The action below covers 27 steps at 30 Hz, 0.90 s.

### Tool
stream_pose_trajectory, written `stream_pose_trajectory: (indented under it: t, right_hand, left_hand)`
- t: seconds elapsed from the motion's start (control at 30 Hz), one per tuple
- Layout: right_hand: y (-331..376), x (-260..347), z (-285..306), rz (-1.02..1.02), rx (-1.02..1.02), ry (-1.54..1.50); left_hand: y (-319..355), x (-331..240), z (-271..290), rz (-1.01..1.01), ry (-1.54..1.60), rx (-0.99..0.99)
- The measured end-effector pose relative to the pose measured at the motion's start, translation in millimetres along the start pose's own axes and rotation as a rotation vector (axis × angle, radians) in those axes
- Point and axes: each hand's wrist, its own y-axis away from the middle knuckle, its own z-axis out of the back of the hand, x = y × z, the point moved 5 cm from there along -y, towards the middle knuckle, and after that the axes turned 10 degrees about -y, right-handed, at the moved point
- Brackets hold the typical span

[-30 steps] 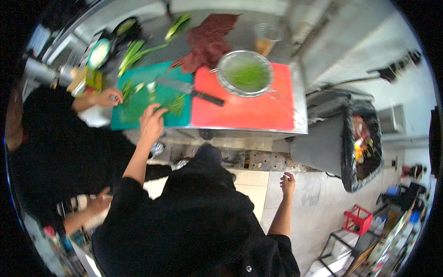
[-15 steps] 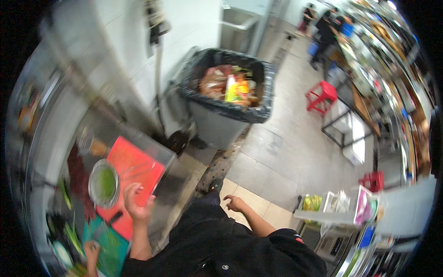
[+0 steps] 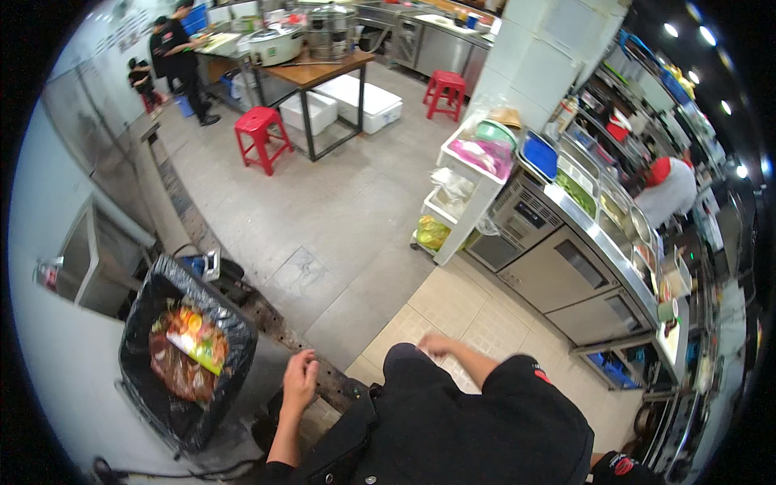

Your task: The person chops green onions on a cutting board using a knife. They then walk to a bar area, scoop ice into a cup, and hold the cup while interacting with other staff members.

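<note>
My left hand (image 3: 300,377) hangs in front of me, to the right of a trash bin (image 3: 230,311) lined with a black bag. It is open, the fingers slightly bent, with nothing in it and a gap between it and the bin. Inside the bin lie food scraps (image 3: 184,376) and a brown-red plastic bag. My right hand (image 3: 436,343) is low beside my dark-clothed leg, above the beige floor tiles. Its fingers are loosely bent and partly blurred, and no object shows in it.
Ahead stand a red stool (image 3: 260,137), a wood-topped table (image 3: 323,73) and white foam boxes (image 3: 356,101). A white cart (image 3: 465,194) and steel prep counter (image 3: 566,267) line the right. Co-workers stand at far left (image 3: 182,61) and behind the counter (image 3: 669,190); dark clothing shows at lower right.
My view has swung right: the bin is now at lower left, and the cutting boards and bowl are out of sight. My left hand has come away from beside the red board, still empty.
</note>
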Motion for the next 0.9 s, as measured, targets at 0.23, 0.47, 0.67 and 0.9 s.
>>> stream_pose_trajectory:
  t: [0.23, 0.47, 0.67, 0.9]
  right_hand:
    - [-39, -13, -18, 0.379, -0.158, -0.053]
    - [-100, 82, 134, 0.368, -0.186, 0.156]
    - [-146, 180, 317, 0.508, -0.437, 0.113]
    - [-195, 212, 345, 0.367, -0.366, -0.161]
  left_hand:
    - [-58, 131, -154, 0.056, -0.29, 0.708]
    - [-109, 180, -173, 0.429, -0.275, 0.823]
    - [-185, 169, -165, 0.609, -0.243, 0.707]
    - [-321, 162, -187, 0.568, -0.211, 0.664]
